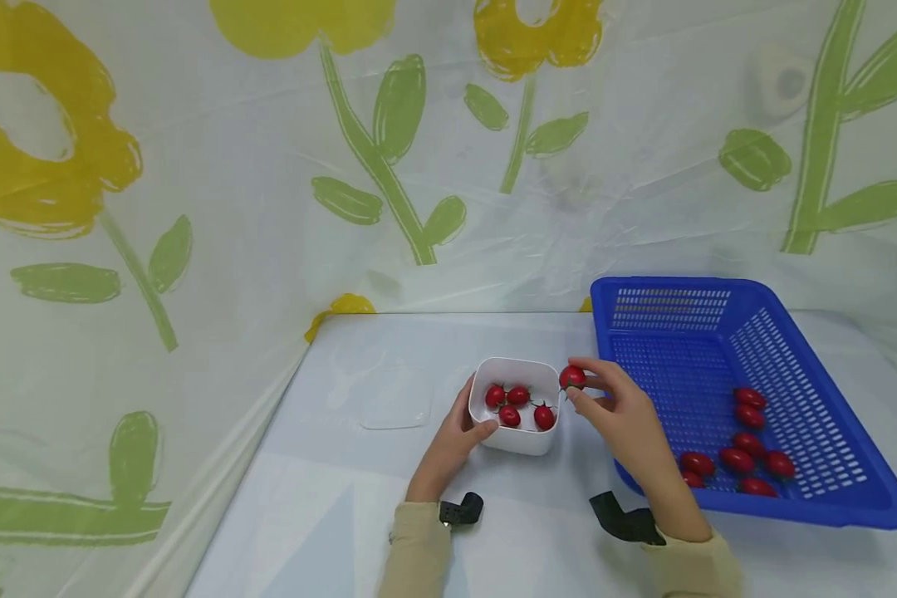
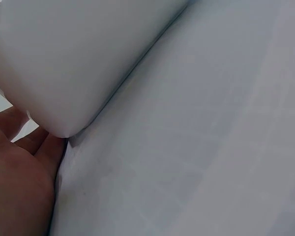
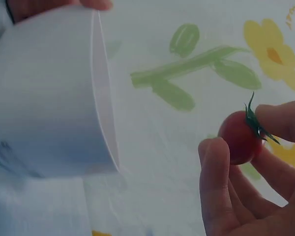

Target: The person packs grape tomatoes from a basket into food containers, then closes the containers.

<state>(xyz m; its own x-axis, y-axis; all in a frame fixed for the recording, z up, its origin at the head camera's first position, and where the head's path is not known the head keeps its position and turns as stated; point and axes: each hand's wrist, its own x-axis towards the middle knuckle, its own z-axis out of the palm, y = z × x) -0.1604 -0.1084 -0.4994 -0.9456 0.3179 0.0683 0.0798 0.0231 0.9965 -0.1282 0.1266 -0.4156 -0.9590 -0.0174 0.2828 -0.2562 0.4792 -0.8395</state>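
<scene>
My right hand (image 1: 622, 415) pinches a cherry tomato (image 1: 572, 378) just off the right rim of a small white square container (image 1: 522, 440). In the right wrist view, the red tomato (image 3: 239, 138) shows its green calyx between thumb and fingertips. My left hand (image 1: 448, 444) grips the container at its left side, thumb at the front rim; the left wrist view has the fingers (image 2: 27, 135) against the lower wall (image 2: 78, 59). Several cherry tomatoes (image 1: 518, 396) with green stems lie inside the container.
A blue plastic basket (image 1: 658, 357) stands to the right, with several more cherry tomatoes (image 1: 737, 460) towards its near right part. A clear, flat lid-like piece (image 1: 396, 407) lies left of the container. A flower-patterned sheet (image 1: 269, 191) hangs behind the white table (image 1: 321, 465).
</scene>
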